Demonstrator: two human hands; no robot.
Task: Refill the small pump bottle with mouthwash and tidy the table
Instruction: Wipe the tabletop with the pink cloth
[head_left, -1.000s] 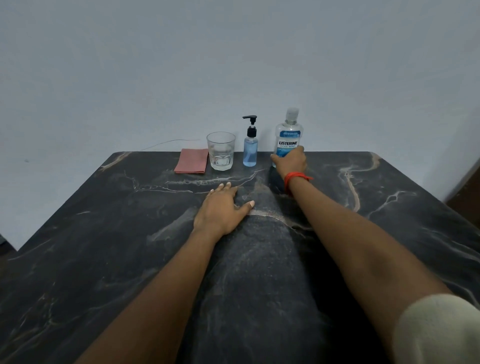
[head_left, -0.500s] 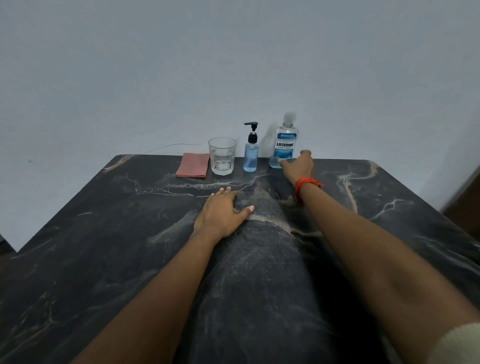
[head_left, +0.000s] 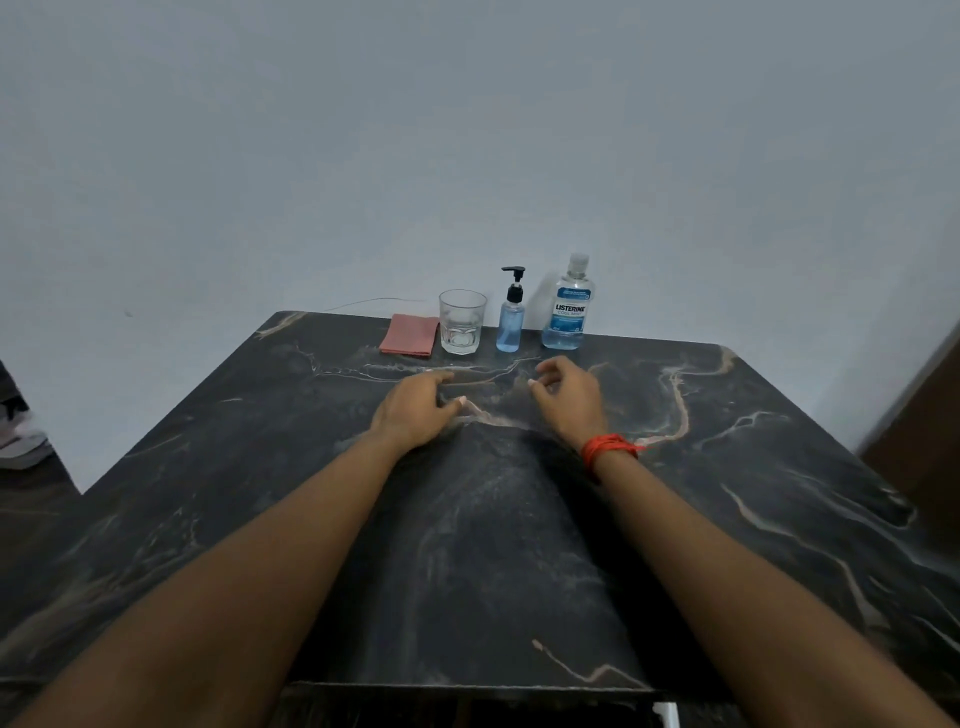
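A small pump bottle (head_left: 511, 320) with a black pump and blue liquid stands upright at the table's far edge. Right of it stands a clear mouthwash bottle (head_left: 568, 307) with a blue label, its cap on. My left hand (head_left: 415, 408) rests on the dark marble table (head_left: 727, 467), fingers loosely curled and holding nothing. My right hand (head_left: 570, 396), with a red thread at the wrist, hovers just above the table in front of the mouthwash bottle, fingers bent and apart, touching nothing.
A clear glass tumbler (head_left: 462, 322) stands left of the pump bottle. A folded pink cloth (head_left: 409, 342) lies left of the glass. A plain wall rises behind the table. A shoe (head_left: 23, 441) shows on the floor at the left.
My right hand let go of the mouthwash bottle and drew back toward me. The bottle stays at the far edge. My left hand curled its fingers slightly.
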